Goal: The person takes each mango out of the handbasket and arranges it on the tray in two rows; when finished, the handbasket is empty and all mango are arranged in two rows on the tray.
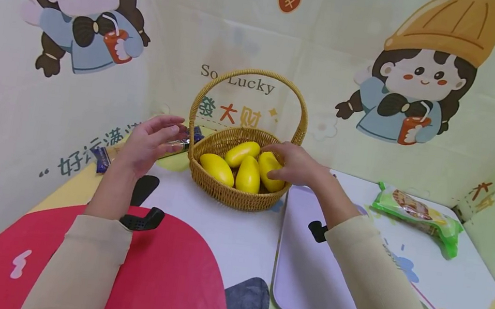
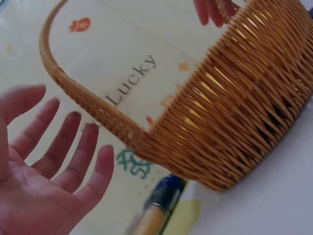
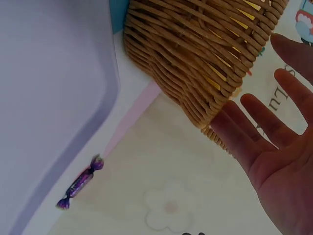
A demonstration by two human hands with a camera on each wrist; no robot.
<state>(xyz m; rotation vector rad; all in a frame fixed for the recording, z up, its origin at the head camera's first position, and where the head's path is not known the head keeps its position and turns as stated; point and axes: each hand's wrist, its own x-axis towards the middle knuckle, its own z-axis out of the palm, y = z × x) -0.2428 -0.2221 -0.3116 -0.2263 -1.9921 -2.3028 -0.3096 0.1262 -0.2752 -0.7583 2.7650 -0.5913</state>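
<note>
A wicker basket (image 1: 232, 197) with a tall arched handle stands near the back of the table and holds several yellow mangoes (image 1: 248, 174). My left hand (image 1: 151, 143) is raised just left of the basket, its fingers spread and apart from the handle in the left wrist view. Over the basket's right rim reaches my right hand (image 1: 295, 165), fingers extended above the rightmost mango (image 1: 269, 170). In the right wrist view its spread fingers (image 3: 274, 115) lie along the rim, with nothing gripped. The mangoes show only as yellow through the weave in both wrist views.
A pale purple tray (image 1: 305, 287) lies right of the basket, under my right forearm. A green bread-like packet (image 1: 418, 213) sits at the far right. Behind my left hand is a long packet with blue ends (image 1: 103, 159). A purple wrapped candy (image 3: 80, 182) lies beyond the tray.
</note>
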